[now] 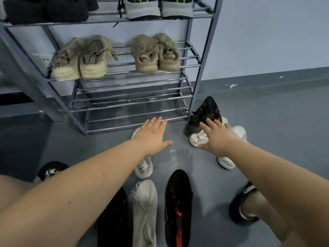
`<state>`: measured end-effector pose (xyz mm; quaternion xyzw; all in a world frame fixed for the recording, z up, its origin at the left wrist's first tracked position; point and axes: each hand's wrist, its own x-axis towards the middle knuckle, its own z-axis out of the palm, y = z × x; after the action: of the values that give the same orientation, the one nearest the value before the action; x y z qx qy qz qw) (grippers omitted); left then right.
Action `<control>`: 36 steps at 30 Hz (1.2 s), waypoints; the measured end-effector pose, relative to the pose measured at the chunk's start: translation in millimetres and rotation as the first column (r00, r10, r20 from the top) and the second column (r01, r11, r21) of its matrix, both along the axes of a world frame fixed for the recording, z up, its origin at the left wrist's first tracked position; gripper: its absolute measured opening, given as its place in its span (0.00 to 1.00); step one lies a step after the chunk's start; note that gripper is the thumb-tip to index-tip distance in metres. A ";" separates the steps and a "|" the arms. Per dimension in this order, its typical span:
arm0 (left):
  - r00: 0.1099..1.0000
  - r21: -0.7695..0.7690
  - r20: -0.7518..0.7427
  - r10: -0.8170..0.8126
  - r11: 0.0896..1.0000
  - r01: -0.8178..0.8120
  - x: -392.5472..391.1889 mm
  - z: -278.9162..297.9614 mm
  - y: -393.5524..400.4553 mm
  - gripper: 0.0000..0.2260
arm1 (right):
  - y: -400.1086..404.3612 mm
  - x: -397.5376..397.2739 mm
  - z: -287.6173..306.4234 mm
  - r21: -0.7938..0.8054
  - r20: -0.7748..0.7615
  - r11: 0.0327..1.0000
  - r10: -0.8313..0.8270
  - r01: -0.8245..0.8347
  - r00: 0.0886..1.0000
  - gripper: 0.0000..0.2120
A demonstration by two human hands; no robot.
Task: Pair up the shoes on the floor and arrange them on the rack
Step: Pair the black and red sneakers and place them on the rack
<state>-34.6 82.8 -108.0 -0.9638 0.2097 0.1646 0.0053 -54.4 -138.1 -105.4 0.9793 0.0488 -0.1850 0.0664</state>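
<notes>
While both arms reach forward over the floor (267, 122), the left hand (153, 136) and right hand (219, 138) are spread flat, fingers straight, holding nothing. Beneath the left hand lies a white shoe (144, 166); beneath the right, two more white shoes (197, 139) beside a black-and-red shoe (204, 111) leaning at the rack (201, 65) foot. Nearer the camera lie a grey knit shoe (145, 209), a second black-and-red shoe (178, 207) and a black shoe (115, 220). Two beige pairs (80, 59) occupy the middle shelf
</notes>
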 end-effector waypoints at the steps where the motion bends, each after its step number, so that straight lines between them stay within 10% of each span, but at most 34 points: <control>1: 1.000 0.001 -0.002 -0.015 1.000 0.015 -1.2 -1.9 -8.1 0.35 | -5.3 3.4 0.1 -0.013 0.018 0.999 -0.031 0.031 0.999 0.39; 36: 0.974 -0.059 -0.208 -0.089 0.995 0.078 181.5 -159.0 -199.6 0.32 | -152.7 152.6 -173.6 0.162 -0.184 0.830 -0.505 0.533 0.843 0.36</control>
<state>146.9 -116.8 -267.1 -0.9311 0.2535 0.2600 -0.0344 98.2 -290.8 -278.9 0.9424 -0.1961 -0.2549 -0.0919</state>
